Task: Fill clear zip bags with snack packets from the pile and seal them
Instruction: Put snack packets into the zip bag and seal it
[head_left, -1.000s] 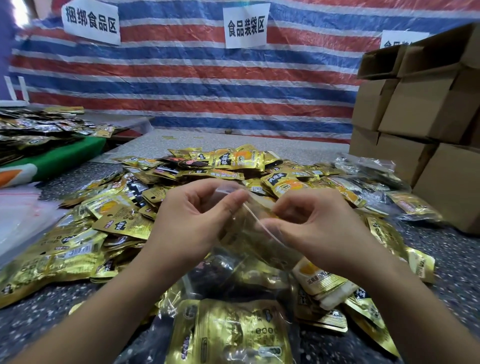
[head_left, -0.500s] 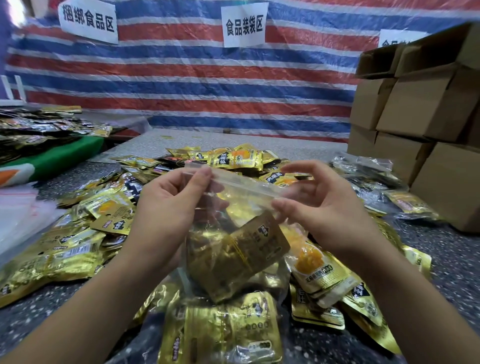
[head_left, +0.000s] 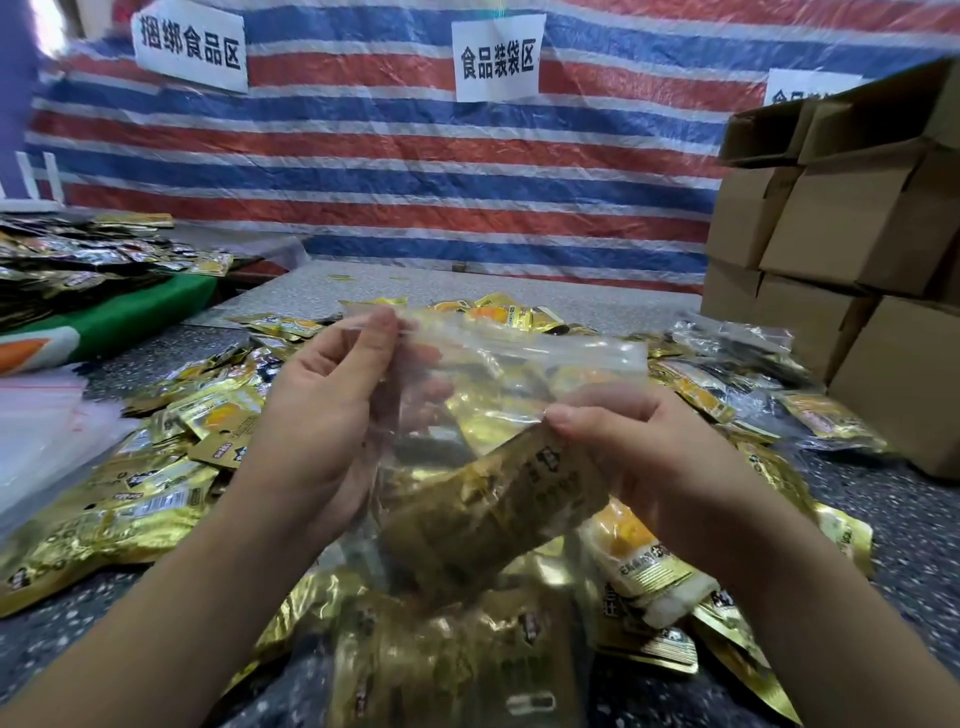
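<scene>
Striped tarp (head_left: 374, 171) behind, paper signs (head_left: 497, 56) on it; cardboard boxes (head_left: 852, 223) stacked right; green cloth (head_left: 130, 317) left.

Two hands (head_left: 322, 415), three wall signs (head_left: 497, 56), perhaps seven cardboard boxes (head_left: 852, 223), uncountable gold packets (head_left: 156, 493)

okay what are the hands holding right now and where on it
Both hold one clear plastic zip bag of gold snack packets: left hand pinches its top left corner, right hand pinches its right side, lower down.
</scene>
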